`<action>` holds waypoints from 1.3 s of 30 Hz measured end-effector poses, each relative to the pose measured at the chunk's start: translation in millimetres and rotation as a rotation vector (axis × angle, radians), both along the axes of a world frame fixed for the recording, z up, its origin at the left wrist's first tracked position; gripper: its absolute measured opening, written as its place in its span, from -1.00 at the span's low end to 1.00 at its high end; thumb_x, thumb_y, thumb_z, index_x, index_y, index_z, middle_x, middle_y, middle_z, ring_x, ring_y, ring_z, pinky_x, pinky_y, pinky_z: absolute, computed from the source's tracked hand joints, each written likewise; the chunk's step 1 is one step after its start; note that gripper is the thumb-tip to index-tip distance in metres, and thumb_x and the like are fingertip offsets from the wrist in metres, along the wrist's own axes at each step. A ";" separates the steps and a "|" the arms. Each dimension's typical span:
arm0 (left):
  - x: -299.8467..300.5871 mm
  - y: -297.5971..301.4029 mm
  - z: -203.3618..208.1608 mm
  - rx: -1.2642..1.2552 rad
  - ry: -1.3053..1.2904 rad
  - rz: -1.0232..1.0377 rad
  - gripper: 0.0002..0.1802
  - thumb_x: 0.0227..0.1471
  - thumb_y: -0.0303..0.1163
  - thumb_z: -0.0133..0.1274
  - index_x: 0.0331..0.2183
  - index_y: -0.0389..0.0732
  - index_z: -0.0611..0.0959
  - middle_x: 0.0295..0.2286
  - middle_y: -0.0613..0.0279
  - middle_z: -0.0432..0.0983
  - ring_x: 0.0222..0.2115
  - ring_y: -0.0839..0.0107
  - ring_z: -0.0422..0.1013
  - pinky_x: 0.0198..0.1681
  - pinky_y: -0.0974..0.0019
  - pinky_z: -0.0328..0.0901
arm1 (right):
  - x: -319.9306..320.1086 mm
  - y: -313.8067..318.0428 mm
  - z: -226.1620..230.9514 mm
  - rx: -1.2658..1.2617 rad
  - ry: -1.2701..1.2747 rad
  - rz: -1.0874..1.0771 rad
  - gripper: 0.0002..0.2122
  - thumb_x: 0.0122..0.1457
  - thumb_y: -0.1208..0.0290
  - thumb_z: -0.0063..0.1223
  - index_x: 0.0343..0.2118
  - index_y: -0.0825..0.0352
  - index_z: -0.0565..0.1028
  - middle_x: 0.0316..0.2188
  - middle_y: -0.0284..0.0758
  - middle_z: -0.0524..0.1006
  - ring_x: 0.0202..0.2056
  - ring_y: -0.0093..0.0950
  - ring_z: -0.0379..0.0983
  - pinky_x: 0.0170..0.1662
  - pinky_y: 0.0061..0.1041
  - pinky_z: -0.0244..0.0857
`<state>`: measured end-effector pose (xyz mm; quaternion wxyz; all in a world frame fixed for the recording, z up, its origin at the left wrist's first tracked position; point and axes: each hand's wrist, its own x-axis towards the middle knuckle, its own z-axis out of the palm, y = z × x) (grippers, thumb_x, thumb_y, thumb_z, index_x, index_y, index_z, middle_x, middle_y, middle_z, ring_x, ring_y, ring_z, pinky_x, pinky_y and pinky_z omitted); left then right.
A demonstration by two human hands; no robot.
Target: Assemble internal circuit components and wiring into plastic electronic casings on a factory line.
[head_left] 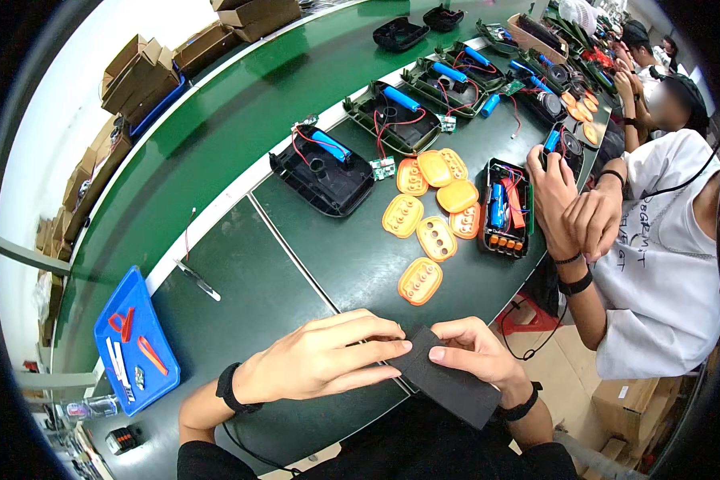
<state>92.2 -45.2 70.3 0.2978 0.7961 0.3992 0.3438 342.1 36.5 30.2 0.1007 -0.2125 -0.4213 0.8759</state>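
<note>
A black, flat rectangular block, foam-like on its surface [448,376], is held tilted just above the table's near edge. My right hand [480,352] grips its right side, thumb lying on top and the other fingers mostly hidden beneath. At the block's left end, my left hand [328,356] has its long fingers and thumb closed in against the edge. Whether a thin layer sits between those fingertips is too small to tell. Beyond the block lie several orange oval covers with round holes [421,280], some stacked.
A blue tray [164,376] with red and white strips stands left, near a pen [198,280]. Black and green housings [324,180] with blue batteries and wires line the far side. At right, a co-worker's hands [572,200] are beside an open housing [506,208].
</note>
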 end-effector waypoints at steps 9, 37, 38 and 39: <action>4.2 2.7 -6.2 0.067 -0.079 0.027 -0.63 -0.07 -0.47 0.34 -0.16 -0.34 0.68 -0.16 0.01 0.55 -0.20 0.13 0.53 -0.15 0.21 0.44 | -2.7 -16.6 4.1 0.151 0.032 -0.166 -0.86 0.27 0.53 0.12 -0.18 0.50 0.54 -0.37 -0.40 0.58 -0.37 -0.73 0.44 -0.34 -0.68 0.32; 26.3 -11.4 -6.0 0.479 0.309 0.154 -0.79 -0.15 -0.52 0.21 -0.37 -0.40 0.64 -0.36 0.03 0.56 -0.33 0.23 0.54 -0.25 0.28 0.49 | -12.2 -26.1 23.4 0.339 -0.198 -0.213 -0.81 0.29 0.42 0.12 -0.26 0.50 0.55 -0.46 -0.51 0.51 -0.44 -0.81 0.35 -0.43 -0.74 0.27; 26.0 -12.8 -3.6 0.561 0.412 0.112 -0.79 -0.16 -0.49 0.19 -0.38 -0.38 0.65 -0.36 0.02 0.56 -0.32 0.23 0.54 -0.24 0.28 0.49 | -12.2 -25.6 23.9 0.328 -0.198 -0.195 -0.81 0.29 0.42 0.12 -0.27 0.50 0.55 -0.48 -0.50 0.51 -0.44 -0.80 0.37 -0.42 -0.74 0.29; 26.5 -13.7 -3.9 0.610 0.434 0.097 -0.79 -0.15 -0.44 0.16 -0.41 -0.37 0.65 -0.35 0.03 0.56 -0.31 0.25 0.54 -0.22 0.30 0.48 | -12.2 -24.8 24.2 0.327 -0.197 -0.194 -0.81 0.29 0.42 0.12 -0.27 0.50 0.55 -0.48 -0.50 0.51 -0.44 -0.80 0.37 -0.42 -0.74 0.29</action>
